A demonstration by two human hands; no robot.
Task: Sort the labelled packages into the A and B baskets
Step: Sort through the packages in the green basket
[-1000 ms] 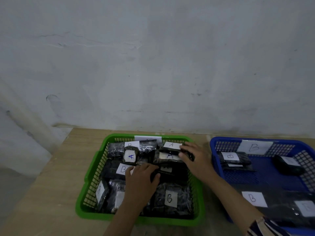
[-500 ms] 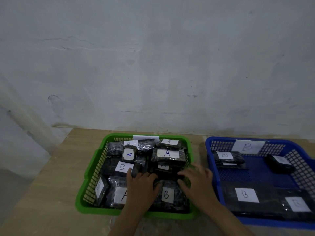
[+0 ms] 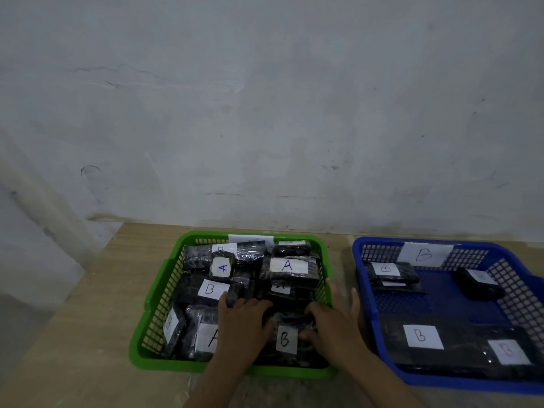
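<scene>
Both hands are reaching into the green basket [image 3: 153, 328] and closing on one dark package with a B label [image 3: 286, 338] at its near edge; the left hand [image 3: 243, 326] is pressing against the package's left side with fingers curled, and the right hand [image 3: 335, 322] is gripping its right side, fingertips tucking beside the label, though how firmly each is clenching is hard to judge from this angle. Around that package, more wrapped dark packages are filling the green basket; one marked A [image 3: 288, 266] is lying toward the back right, a smaller A package [image 3: 223, 267] is sitting left of it, and another marked B [image 3: 210, 289] is lying just beyond the left hand. Just to the right, the blue basket [image 3: 518, 278] is carrying a B sign [image 3: 425, 254] on its far wall and holding several B packages; both baskets are resting on a wooden table [image 3: 88, 319] against a pale wall [image 3: 265, 113].
</scene>
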